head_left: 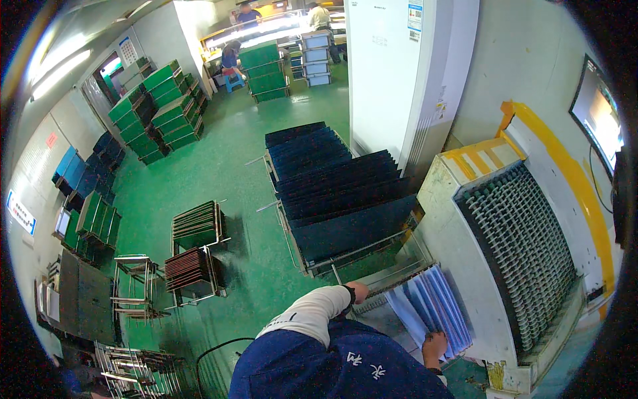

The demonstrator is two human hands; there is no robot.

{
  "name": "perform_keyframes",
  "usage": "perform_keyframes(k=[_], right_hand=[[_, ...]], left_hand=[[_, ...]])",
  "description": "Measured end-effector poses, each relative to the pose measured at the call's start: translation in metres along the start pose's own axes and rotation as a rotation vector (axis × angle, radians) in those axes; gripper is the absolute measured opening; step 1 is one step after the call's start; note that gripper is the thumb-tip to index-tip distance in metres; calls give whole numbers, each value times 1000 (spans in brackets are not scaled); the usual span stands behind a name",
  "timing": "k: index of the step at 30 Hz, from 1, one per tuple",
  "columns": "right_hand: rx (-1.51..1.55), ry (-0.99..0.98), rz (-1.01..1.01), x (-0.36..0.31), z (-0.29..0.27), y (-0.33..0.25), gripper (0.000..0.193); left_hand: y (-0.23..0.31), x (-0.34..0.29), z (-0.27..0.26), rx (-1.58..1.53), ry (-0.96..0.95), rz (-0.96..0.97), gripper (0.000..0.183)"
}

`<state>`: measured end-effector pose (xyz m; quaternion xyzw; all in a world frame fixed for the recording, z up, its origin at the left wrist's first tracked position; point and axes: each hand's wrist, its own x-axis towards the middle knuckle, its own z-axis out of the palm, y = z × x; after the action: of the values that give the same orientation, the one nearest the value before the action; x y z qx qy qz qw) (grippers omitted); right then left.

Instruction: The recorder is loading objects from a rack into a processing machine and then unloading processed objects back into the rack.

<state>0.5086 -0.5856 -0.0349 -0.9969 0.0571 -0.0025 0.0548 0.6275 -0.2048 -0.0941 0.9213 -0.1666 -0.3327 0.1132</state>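
the light blue panels (438, 309) are standing on edge in a close row at the near right, just beside the pale machine (435, 193). the person's right hand (435, 346) is curling its fingers at their near edge; whether it is pinching one panel or several, i cannot tell. the left hand (359, 292) is hovering by or touching the slotted rail (373, 300) left of the row, looking loosely closed, though i cannot make out anything in its grip. as for progress, a fair batch of blue panels is already standing together, and the rail is running on leftward past them, so i am judging this row to be partway through its handling; one look is not telling me whether it is growing or shrinking. farther off, dark panels (349, 243) are filling their metal racks in tight, overlapping ranks, and how those are figuring in the work i cannot say. the blue sheets are looking thin, smooth and faintly shiny, some bowing slightly; the dark ones are looking flat and matte. at the right, a roller bank (525, 253) is showing dense rows of small pale discs, and yellow tape (565, 159) is edging the curving panel behind it.
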Motion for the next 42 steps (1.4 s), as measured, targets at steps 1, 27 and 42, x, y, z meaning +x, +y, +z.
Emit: perform_keyframes(k=[1,27,42], right_hand=[[0,-3,-3,0,1,1,17],[24,-36,0,0,-10,-4,20],[-10,13,-37,-1,0,2,23]], left_hand=[[-2,1,2,-16,22,5,20],[10,-12,-15,17,-36,-7,19],[4,-5,-6,-30,-10,5,20]])
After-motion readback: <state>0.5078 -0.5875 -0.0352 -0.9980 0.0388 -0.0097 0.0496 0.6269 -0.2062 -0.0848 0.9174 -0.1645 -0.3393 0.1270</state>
